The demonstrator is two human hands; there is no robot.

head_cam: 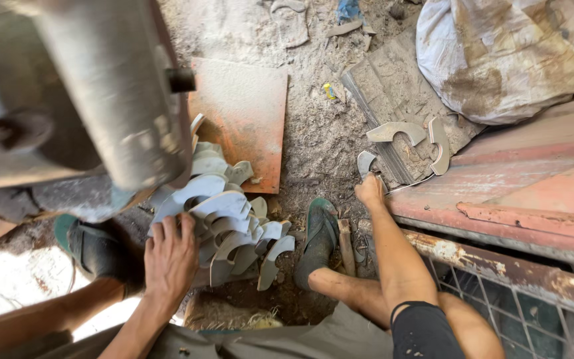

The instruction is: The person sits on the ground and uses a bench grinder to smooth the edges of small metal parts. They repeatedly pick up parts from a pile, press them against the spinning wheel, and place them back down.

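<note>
My left hand lies flat, fingers spread, on the near side of a heap of curved grey metal cut-outs stacked on the dusty ground. My right hand reaches forward and closes on a small curved metal piece at the edge of a grey ribbed slab. Two more hook-shaped metal pieces rest on that slab just beyond my right hand.
A large grey machine body hangs over the left. An orange-red plate lies behind the heap. A dirty white sack sits far right, above a rusty red frame. My sandalled foot is planted between the hands.
</note>
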